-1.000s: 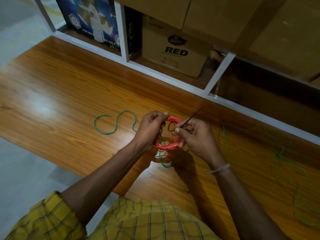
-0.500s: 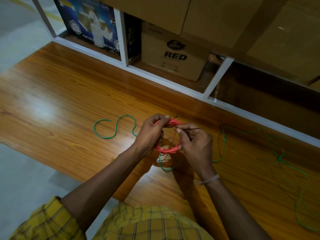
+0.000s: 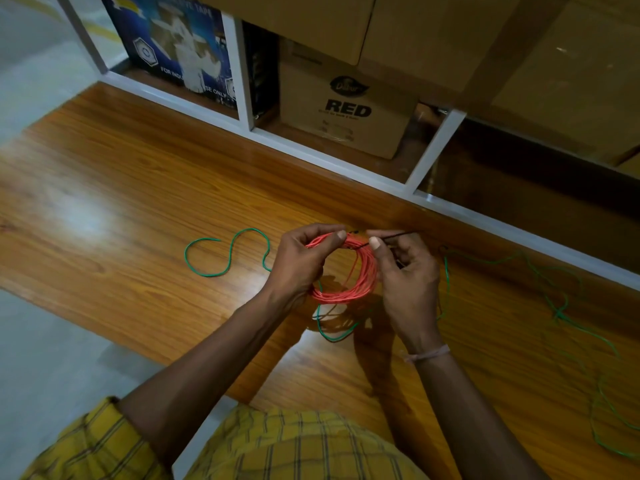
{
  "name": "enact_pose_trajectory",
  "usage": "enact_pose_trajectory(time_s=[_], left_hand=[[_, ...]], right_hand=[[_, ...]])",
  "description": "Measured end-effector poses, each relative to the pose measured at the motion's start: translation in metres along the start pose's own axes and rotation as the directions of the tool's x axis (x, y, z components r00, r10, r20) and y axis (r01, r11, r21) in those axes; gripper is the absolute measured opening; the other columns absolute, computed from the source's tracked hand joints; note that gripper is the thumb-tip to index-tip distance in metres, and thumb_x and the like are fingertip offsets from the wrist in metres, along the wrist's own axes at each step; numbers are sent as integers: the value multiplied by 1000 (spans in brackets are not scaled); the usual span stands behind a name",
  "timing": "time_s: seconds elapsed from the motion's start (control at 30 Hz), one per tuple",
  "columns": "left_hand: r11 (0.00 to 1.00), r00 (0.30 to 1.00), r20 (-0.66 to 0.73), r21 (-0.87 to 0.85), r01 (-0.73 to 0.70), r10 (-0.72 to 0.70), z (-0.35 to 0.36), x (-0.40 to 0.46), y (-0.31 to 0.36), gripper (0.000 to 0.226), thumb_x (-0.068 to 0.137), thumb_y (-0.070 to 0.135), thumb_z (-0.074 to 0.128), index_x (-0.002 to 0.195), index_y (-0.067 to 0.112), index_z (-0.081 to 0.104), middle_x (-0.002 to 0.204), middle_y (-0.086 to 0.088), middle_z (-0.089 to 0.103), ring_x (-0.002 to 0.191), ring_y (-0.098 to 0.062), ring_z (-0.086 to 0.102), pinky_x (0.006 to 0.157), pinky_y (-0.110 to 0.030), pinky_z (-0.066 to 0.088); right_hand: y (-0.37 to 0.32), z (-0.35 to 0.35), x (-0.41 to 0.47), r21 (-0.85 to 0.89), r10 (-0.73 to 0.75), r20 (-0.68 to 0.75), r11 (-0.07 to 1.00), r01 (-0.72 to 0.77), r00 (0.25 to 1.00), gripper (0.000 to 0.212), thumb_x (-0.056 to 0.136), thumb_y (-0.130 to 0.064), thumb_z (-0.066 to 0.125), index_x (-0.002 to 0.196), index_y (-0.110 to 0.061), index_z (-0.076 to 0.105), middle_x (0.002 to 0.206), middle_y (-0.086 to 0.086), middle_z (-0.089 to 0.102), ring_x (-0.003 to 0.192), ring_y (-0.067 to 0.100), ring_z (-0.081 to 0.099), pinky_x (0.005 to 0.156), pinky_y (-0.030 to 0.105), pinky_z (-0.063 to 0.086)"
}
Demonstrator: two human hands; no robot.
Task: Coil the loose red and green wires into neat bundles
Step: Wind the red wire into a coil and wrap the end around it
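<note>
Person wore a mustard-yellow shirt point(image 3: 298, 445) with a dark plaid check of thin crossing lines. Short sleeve point(image 3: 86, 441) on the left arm ended at a folded cuff above the elbow; both forearms were bare. A thin pale pinkish thread band point(image 3: 426, 354) circled the right wrist. Left hand point(image 3: 298, 265) and right hand point(image 3: 405, 275) carried no rings or gloves.

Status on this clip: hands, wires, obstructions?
Left hand grips red coil. Right hand pinches black tie at coil top. Green wire loose on table, uncoiled.
</note>
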State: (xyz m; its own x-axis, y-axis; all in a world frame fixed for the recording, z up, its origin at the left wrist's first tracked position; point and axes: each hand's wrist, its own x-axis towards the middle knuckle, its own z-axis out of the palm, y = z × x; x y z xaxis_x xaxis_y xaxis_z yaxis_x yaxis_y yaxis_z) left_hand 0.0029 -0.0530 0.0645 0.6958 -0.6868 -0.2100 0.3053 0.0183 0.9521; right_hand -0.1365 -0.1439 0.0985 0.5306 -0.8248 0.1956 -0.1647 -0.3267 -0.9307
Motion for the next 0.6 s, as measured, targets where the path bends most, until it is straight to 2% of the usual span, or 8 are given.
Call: enact_pose_trajectory(time_s=[0.07,0.17,0.23,0.33,0.47,0.6], left_hand=[[1000,1000,0,-15,20,-20,1,0,1,17,97,17,78,110,7,82,49,6,49,41,-9,29,42,-20,24],[998,998,19,-32,59,-58,0,0,3,18,97,16,77,111,6,82,50,4,43,41,-8,26,41,-20,22],[996,996,36,-38,79,-78,-1,-1,3,18,97,15,77,110,5,82,49,4,40,41,-8,25,41,-21,21],[994,994,54,-47,103,-100,-2,-2,4,16,97,15,77,109,7,82,48,8,41,41,-8,24,41,-22,19],[993,994,48,-62,105,-102,-3,-3,7,17,95,15,78,109,6,82,50,5,42,41,-8,24,40,-20,21],[993,994,20,-35,112,-111,-4,-6,11,12,94,15,79,102,7,81,50,3,40,40,-8,24,39,-20,20]], right_hand=[[-4,-2,4,72,54,8,996,-55,998,13,103,-19,69,113,-21,78,105,2,78,98,20,74,81,42,62],[-16,-3,12,223,160,17,962,-160,987,21,103,-12,68,123,-10,71,102,9,80,88,12,74,70,24,57],[-22,-2,17,291,223,28,931,-222,974,24,102,-9,68,125,-4,64,97,11,80,78,9,71,63,19,53],[-24,-2,20,294,255,64,919,-262,965,19,101,-10,69,118,-2,67,88,6,77,70,8,66,59,20,51],[-30,-3,15,310,249,117,911,-273,961,15,102,-11,67,108,3,70,80,7,70,63,10,58,54,19,47],[-43,-9,12,393,295,182,853,-344,938,10,104,-11,62,103,-4,70,79,6,63,62,10,50,52,21,39]])
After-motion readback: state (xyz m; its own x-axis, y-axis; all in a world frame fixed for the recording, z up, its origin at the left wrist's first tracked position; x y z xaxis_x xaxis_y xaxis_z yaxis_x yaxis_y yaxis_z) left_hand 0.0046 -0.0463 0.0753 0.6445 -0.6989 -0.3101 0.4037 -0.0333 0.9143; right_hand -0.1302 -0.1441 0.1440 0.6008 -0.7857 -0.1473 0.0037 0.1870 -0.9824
